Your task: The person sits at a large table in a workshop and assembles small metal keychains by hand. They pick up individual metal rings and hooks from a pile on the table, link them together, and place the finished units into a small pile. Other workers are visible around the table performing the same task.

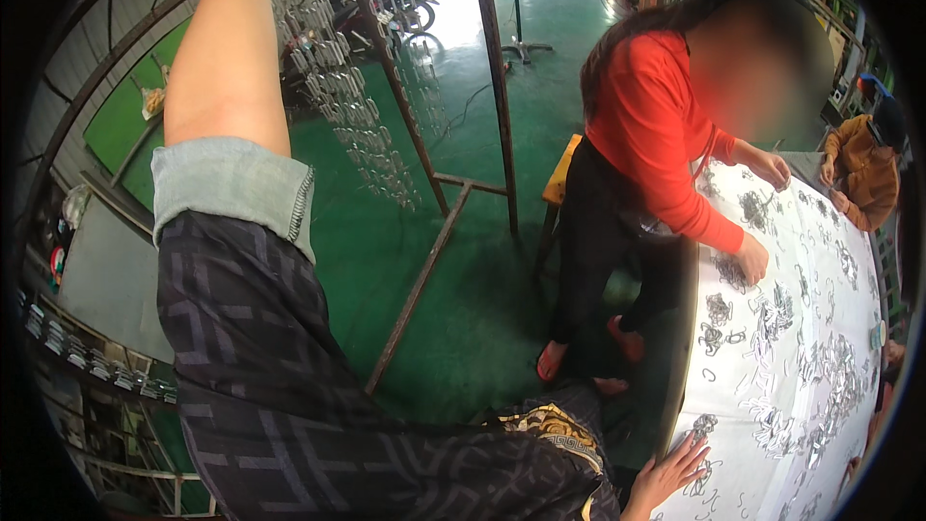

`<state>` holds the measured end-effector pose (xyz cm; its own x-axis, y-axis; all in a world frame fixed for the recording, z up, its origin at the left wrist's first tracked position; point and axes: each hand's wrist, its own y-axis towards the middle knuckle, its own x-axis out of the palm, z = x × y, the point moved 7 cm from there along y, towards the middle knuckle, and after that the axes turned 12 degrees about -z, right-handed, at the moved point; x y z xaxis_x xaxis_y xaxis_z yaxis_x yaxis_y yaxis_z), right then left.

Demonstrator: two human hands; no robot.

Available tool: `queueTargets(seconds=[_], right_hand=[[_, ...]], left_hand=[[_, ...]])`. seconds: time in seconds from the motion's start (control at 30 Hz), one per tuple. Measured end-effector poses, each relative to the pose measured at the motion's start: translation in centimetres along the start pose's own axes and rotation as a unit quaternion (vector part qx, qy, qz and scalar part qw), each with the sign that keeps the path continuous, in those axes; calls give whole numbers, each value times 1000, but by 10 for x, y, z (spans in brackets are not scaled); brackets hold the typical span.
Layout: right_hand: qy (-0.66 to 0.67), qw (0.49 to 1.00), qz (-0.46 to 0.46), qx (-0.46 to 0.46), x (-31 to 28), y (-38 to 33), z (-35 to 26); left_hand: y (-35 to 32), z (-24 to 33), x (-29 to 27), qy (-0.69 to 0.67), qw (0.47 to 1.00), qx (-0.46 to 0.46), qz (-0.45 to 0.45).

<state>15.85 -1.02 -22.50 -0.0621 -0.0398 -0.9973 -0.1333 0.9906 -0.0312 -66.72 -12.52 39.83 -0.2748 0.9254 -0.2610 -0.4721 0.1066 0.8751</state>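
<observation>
My left arm, bare past a rolled grey cuff on a dark patterned sleeve, stretches up past the upper edge, so its hand is out of sight. Low on the right, my right hand (670, 471) lies with fingers extended on a white-covered table (719, 405). Small dark metal hooks (702, 476) lie at its fingertips, and another little heap (705, 425) sits just beyond. I see nothing gripped in that hand. Farther over the table spread several heaps of bent metal pieces, including a large shiny scatter (772, 425).
A person in a red top (656, 135) leans over the table, both hands among the pieces. Another in brown (860, 169) is at the far side. Chains of metal links (357, 116) hang by a rusty metal frame (420, 289). A yellow stool (559, 174) stands behind the person in red.
</observation>
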Motion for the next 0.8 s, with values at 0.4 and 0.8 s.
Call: queueTargets(seconds=[0.4, 0.8], right_hand=[[4, 1000, -8, 6, -2, 2, -1], [72, 996, -25, 53, 4, 2, 9]], left_hand=[[0, -8, 3, 6, 1000, 8, 4], [-114, 20, 42, -197, 976, 45, 85]])
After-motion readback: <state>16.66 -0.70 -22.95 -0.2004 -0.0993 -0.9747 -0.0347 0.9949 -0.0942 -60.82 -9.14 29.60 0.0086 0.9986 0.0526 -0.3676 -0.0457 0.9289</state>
